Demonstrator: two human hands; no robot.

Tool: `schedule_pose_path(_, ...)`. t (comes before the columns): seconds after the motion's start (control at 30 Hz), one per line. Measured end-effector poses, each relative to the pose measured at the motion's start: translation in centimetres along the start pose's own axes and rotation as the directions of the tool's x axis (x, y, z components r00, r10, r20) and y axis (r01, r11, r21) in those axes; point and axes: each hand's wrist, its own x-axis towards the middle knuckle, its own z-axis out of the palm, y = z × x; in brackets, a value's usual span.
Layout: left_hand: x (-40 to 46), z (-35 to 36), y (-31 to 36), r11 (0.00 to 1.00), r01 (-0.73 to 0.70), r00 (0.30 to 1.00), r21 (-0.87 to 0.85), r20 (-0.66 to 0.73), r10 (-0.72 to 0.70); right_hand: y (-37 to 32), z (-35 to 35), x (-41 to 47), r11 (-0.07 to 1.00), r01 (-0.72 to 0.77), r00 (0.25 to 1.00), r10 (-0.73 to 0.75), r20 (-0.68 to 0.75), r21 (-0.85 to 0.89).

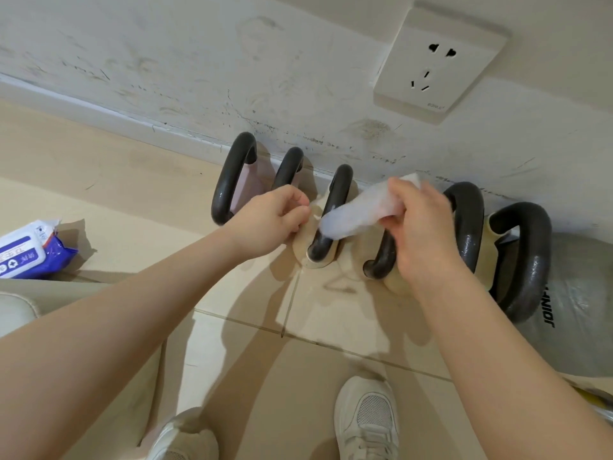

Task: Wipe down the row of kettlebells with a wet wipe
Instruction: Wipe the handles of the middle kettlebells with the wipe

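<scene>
White mesh-topped sneakers (366, 423) stand nearest on glossy beige floor tiles (232, 360), with bare forearms reaching far toward the row of kettlebells (335, 207) lined along the scuffed white wall (199, 71), their looped handles smooth and dark. Right hand (423, 227) pinches a crumpled, fluffy wet wipe (358, 210) draped over the middle handle, while left hand (270, 219), fingers curled, grips that kettlebell's beige body. At far left lies a crinkly blue-and-white wipes pack (30, 249).
</scene>
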Motion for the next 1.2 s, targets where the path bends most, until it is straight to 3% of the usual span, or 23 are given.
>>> schedule_pose_path(0.03, 0.3, 0.5, 0.0, 1.0, 0.016, 1.0, -0.022, -0.007, -0.016, -0.3, -0.2, 0.1, 0.962, 0.15, 0.982, -0.172, -0.079, -0.228)
schedule_pose_path(0.07, 0.5, 1.0, 0.2, 0.999, 0.026, 1.0, -0.019, -0.001, -0.026, -0.5, -0.2, 0.2, 0.869, 0.27, 0.944, -0.323, -0.062, -0.416)
schedule_pose_path(0.13, 1.0, 1.9, 0.5, 0.998, 0.033, 0.999, 0.057, 0.016, -0.034, -0.3, 0.7, 0.3, 0.73, 0.358, 0.91, -0.411, 0.043, -0.583)
schedule_pose_path(0.2, 1.4, 2.8, 0.7, 0.994, 0.052, 0.998, 0.097, 0.038, -0.056, 0.8, 2.0, 0.8, 0.709, 0.368, 0.915, -0.391, 0.099, -0.601)
schedule_pose_path(0.33, 2.2, 3.3, 1.2, 0.998, 0.003, 0.999, 0.067, 0.049, -0.006, 2.1, 3.7, 1.3, 0.807, 0.379, 0.91, -0.235, 0.342, -0.453)
schedule_pose_path(0.4, 2.4, 3.2, 1.4, 1.0, -0.008, 0.997, 0.021, 0.075, 0.006, 2.2, 3.5, 1.6, 0.844, 0.325, 0.908, -0.152, 0.39, -0.426)
schedule_pose_path(0.47, 2.6, 3.1, 1.6, 0.999, 0.049, 0.997, -0.011, 0.063, -0.049, 2.5, 2.9, 2.2, 0.787, 0.4, 0.895, -0.227, 0.383, -0.469)
schedule_pose_path(0.53, 2.8, 3.3, 1.6, 0.993, 0.118, 0.991, -0.01, 0.06, -0.117, 2.8, 1.9, 3.2, 0.557, 0.6, 0.793, -0.318, 0.52, -0.575)
schedule_pose_path(0.6, 3.1, 3.3, 1.3, 0.984, 0.177, 0.98, -0.037, 0.1, -0.172, 3.2, 1.1, 4.7, 0.296, 0.766, 0.636, -0.217, 0.74, -0.571)
schedule_pose_path(0.67, 3.0, 3.1, 1.2, 0.967, 0.236, 0.966, -0.096, 0.13, -0.223, 2.7, 0.8, 6.4, 0.185, 0.819, 0.561, -0.061, 0.826, -0.543)
schedule_pose_path(0.77, 2.8, 3.1, 1.1, 0.951, 0.284, 0.949, -0.121, 0.176, -0.261, 1.5, 1.6, 8.7, 0.075, 0.8, 0.599, -0.04, 0.8, -0.595)
schedule_pose_path(0.8, 2.7, 3.1, 1.0, 0.95, 0.286, 0.947, -0.125, 0.185, -0.261, 1.2, 2.0, 8.9, -0.003, 0.814, 0.581, -0.049, 0.813, -0.581)
schedule_pose_path(0.9, 2.3, 3.1, 0.6, 0.946, 0.284, 0.948, -0.158, 0.191, -0.253, 1.6, 2.7, 8.2, -0.271, 0.894, 0.382, 0.043, 0.923, -0.357)
schedule_pose_path(0.97, 2.0, 3.1, 0.3, 0.946, 0.274, 0.954, -0.172, 0.172, -0.245, 1.7, 2.5, 8.0, -0.233, 0.929, 0.315, 0.088, 0.945, -0.288)
schedule_pose_path(1.0, 2.0, 3.1, 0.2, 0.948, 0.266, 0.957, -0.173, 0.166, -0.238, 1.5, 2.3, 8.4, -0.153, 0.932, 0.344, 0.086, 0.935, -0.329)
schedule_pose_path(1.07, 2.0, 3.3, -0.1, 0.952, 0.254, 0.96, -0.171, 0.161, -0.228, 1.0, 2.2, 9.1, 0.112, 0.855, 0.502, 0.064, 0.862, -0.506)
schedule_pose_path(1.1, 2.0, 3.3, -0.2, 0.954, 0.252, 0.96, -0.162, 0.162, -0.226, 0.9, 2.1, 9.3, 0.188, 0.809, 0.558, 0.058, 0.828, -0.558)
schedule_pose_path(1.13, 2.0, 3.4, -0.3, 0.955, 0.25, 0.961, -0.156, 0.164, -0.225, 1.1, 2.1, 9.2, 0.172, 0.814, 0.556, 0.048, 0.83, -0.555)
schedule_pose_path(1.2, 1.8, 3.3, -0.8, 0.958, 0.24, 0.962, -0.158, 0.169, -0.213, 1.8, 2.3, 8.5, -0.003, 0.905, 0.426, 0.014, 0.905, -0.426)
